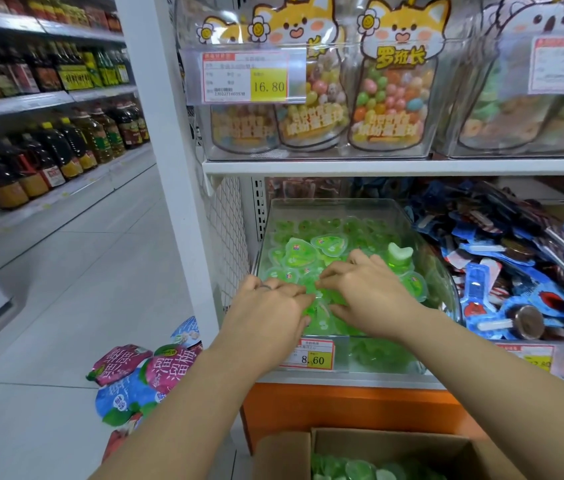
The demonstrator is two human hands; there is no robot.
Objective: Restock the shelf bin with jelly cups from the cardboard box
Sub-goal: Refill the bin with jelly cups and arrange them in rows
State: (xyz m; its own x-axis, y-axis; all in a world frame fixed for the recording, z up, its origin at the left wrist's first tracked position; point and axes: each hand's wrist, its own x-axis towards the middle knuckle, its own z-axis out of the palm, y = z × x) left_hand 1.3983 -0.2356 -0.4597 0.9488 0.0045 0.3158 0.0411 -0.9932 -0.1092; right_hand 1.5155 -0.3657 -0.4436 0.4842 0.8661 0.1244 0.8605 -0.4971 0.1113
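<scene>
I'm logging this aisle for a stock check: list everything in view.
Shelf bin: one, clear, lower shelf.
Jelly cups: many, green, in the bin and the box.
Cardboard box: one, brown, below the shelf.
Price tags: four, white-yellow, bin fronts.
Wrapped sweets: many, blue, right-hand bin.
Candy bags: several, fox-printed, upper shelf.
Bottles: many, dark and amber, left shelves.
Snack bags: several, pink and blue, floor.
Left hand: ringed, on the binned cups.
Right hand: bare, on the binned cups.
</scene>
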